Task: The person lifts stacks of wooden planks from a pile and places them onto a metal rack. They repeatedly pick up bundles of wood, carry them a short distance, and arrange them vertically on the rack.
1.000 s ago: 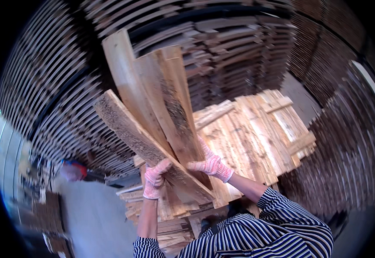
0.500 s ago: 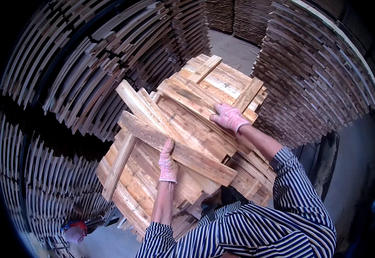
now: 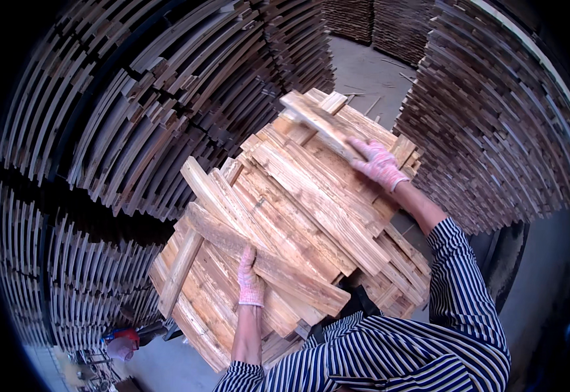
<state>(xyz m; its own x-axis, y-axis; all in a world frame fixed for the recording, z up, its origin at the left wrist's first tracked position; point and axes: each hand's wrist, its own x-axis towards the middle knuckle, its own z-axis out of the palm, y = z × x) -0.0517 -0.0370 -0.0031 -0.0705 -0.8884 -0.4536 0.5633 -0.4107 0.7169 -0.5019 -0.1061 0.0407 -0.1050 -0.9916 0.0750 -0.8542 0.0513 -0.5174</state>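
Observation:
A bundle of rough wooden planks (image 3: 298, 196) lies across a stack of similar planks (image 3: 200, 307) in front of me. My left hand (image 3: 250, 277), in a pink knitted glove, presses flat on the near planks of the bundle. My right hand (image 3: 378, 161), also gloved, grips one short plank (image 3: 317, 121) at the far end of the pile, lifted slightly above the others. Both forearms wear striped blue and white sleeves.
Tall stacks of drying planks (image 3: 122, 124) curve around on the left and more plank stacks (image 3: 494, 117) on the right. A strip of grey concrete floor (image 3: 370, 72) runs beyond the pile. A person with a red cap (image 3: 123, 343) stands at the lower left.
The armful of planks came down from upright onto the stack. My right hand then reached to the far end and took hold of one short plank; my left stayed on the near planks.

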